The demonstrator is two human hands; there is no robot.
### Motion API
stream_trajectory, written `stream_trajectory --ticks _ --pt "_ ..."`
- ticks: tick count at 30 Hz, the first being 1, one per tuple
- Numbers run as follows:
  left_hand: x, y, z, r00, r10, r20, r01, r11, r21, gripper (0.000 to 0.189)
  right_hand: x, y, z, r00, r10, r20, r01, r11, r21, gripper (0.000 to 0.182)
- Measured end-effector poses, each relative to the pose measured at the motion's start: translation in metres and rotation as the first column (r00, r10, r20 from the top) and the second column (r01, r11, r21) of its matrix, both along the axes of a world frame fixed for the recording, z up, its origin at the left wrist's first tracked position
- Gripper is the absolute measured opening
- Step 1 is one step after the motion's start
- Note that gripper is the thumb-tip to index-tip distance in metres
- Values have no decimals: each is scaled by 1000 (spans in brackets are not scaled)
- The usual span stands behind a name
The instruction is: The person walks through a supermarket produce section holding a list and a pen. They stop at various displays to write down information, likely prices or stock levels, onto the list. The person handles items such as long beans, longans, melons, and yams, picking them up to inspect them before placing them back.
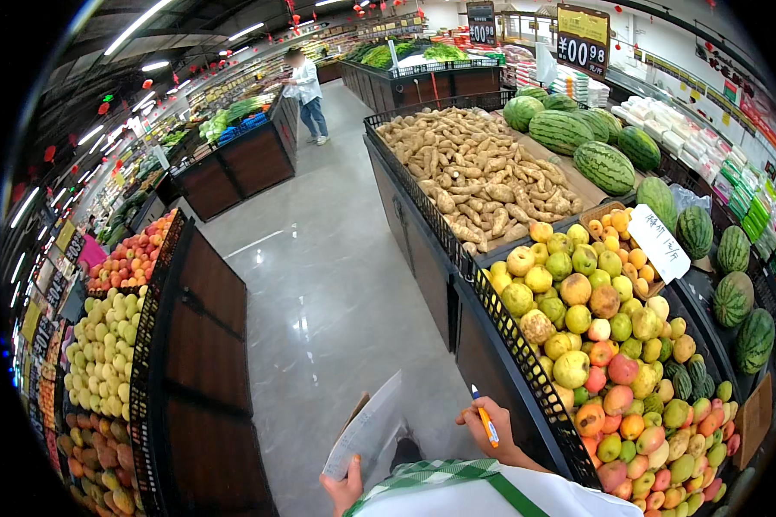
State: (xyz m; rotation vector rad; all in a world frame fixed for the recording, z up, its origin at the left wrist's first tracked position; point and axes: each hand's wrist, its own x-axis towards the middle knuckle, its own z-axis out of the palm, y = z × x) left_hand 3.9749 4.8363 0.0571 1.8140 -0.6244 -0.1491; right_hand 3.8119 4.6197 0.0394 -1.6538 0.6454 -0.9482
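At the bottom centre, my left hand [344, 486] grips a sheaf of paper sheets [370, 423] by its lower edge, thumb on top; faint writing shows on the paper. Farther right, my right hand [489, 426] holds an orange pen [487, 420] with a blue and white end pointing up, apart from the paper. A green checked apron over a white garment covers my front. Beside my right arm, a bin holds mixed apples [623, 369] and other fruit. Behind the fruit lies a heap of tan root tubers [475, 168], with watermelons [560, 132] to its right.
A grey aisle floor [310, 284] runs ahead between the black-rimmed fruit stand [207, 362] on the left and the tuber bin [398, 213] on the right. Up the aisle, a person [308, 94] stands beside a vegetable stand [239, 174]. A handwritten sign [659, 242] stands over the fruit.
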Motion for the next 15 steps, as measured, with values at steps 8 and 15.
stream_trajectory --ticks 8,15 --pt "124 -87 -26 995 95 3 -94 986 -140 14 105 -76 14 999 -19 -51 13 993 -115 7" --pt "254 -167 -23 990 -39 -135 12 981 -193 33 220 -135 30 991 -86 -102 59 970 -238 10"
